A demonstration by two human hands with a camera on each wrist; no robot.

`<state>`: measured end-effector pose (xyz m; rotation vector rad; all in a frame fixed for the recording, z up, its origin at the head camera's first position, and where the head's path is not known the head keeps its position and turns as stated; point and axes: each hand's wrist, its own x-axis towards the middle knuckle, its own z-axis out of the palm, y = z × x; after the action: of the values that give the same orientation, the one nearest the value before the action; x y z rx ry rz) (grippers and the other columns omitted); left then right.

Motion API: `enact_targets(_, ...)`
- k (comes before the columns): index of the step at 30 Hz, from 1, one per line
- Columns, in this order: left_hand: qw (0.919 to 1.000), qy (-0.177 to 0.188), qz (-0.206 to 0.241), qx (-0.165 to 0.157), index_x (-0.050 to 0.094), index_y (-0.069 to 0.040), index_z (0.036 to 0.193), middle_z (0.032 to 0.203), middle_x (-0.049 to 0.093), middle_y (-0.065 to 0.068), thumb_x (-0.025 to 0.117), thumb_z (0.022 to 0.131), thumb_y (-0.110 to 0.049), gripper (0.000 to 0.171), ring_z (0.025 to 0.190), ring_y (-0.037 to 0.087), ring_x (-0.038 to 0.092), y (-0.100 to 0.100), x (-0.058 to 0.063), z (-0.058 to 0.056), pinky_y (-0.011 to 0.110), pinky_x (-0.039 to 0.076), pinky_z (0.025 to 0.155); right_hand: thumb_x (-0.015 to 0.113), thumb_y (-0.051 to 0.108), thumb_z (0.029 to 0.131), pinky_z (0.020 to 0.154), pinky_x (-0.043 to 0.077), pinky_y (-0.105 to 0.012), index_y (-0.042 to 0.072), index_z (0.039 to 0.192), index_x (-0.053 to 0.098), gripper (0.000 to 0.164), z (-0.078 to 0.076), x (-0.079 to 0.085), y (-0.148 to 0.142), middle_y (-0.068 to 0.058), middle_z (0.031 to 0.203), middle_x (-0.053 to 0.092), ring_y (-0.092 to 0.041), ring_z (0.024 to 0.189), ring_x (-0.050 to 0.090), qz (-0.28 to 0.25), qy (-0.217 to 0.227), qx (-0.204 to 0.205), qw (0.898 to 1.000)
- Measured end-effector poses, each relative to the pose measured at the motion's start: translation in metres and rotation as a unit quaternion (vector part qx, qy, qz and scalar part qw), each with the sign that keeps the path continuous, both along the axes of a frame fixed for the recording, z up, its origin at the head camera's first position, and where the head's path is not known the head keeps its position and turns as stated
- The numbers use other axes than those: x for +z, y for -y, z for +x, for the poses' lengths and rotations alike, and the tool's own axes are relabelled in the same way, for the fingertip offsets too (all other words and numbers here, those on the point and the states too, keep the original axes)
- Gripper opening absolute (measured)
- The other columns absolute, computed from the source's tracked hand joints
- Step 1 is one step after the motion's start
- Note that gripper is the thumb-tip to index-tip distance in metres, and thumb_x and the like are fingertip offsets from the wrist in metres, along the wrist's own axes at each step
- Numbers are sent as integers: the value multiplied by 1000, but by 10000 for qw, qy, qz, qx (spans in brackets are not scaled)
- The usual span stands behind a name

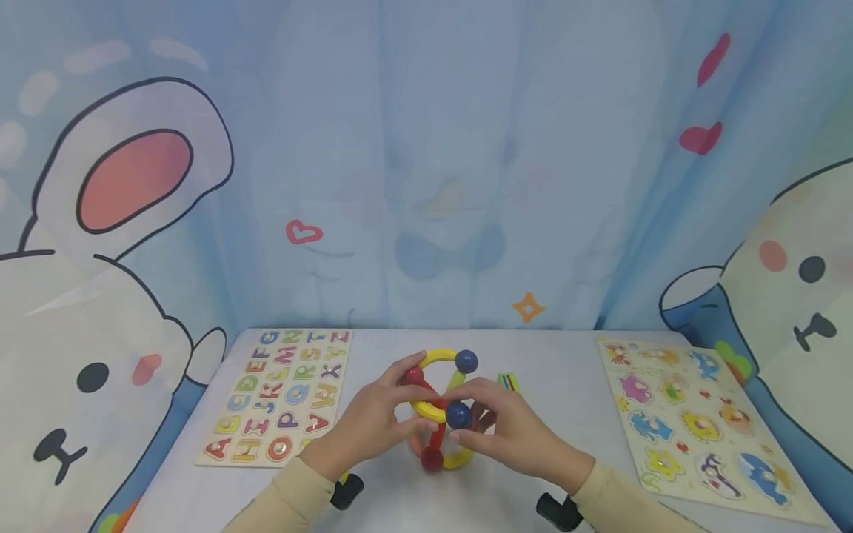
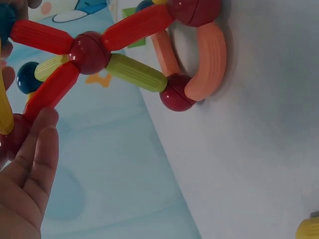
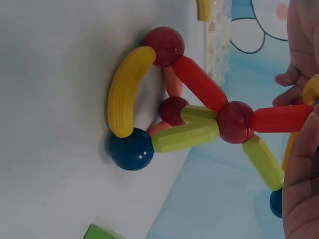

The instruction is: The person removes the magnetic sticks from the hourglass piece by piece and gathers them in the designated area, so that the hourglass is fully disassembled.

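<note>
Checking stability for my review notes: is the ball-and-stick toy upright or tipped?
Upright: the right wrist view shows its lower blue ball on the table, with a green stick rising to the central red ball.

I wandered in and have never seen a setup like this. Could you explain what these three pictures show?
There is no robot arm: these are a person's bare hands. The wide picture comes from a camera worn on the head, looking forward and down. The two closer ones come from cameras on the left and right wrists, so the table looks turned sideways there.

On the white table lie an alphabet board at left and a picture board at right. Between them stands a toy model of coloured sticks and balls.

Both hands are on it: the left hand grips its left side, and the right hand has its thumb and fingers at a blue ball. Behind hangs a blue curtain with cartoon animals.
</note>
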<state>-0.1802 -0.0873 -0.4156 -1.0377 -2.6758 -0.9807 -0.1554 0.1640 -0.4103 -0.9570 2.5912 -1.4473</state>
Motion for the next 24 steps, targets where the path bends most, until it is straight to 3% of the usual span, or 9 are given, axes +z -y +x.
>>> enact_targets(4,9999,125,97,-49,73,-32,115,160,26,-11,77,84,-45,33,122,14,56,0,-1,-1,33,51,96,81,15,85,71,59,-31,26,123,66,43,-4,-1,2,9,113,62,-13,90,63,104,-139,191,9997)
enact_targets(10,9998,-20,211,-39,75,-30,107,159,30,-8,80,81,-41,29,126,16,53,0,-5,-2,33,49,98,80,9,85,70,59,-30,26,117,65,39,-8,-1,3,10,112,62,-13,92,63,114,-243,340,9991)
enact_targets(24,9993,-104,354,-84,76,-25,106,158,31,-7,78,80,-42,31,125,16,54,-1,-4,0,30,49,98,75,0,84,70,58,-29,29,112,63,42,-12,-4,8,11,106,62,-14,89,62,130,-159,182,9996)
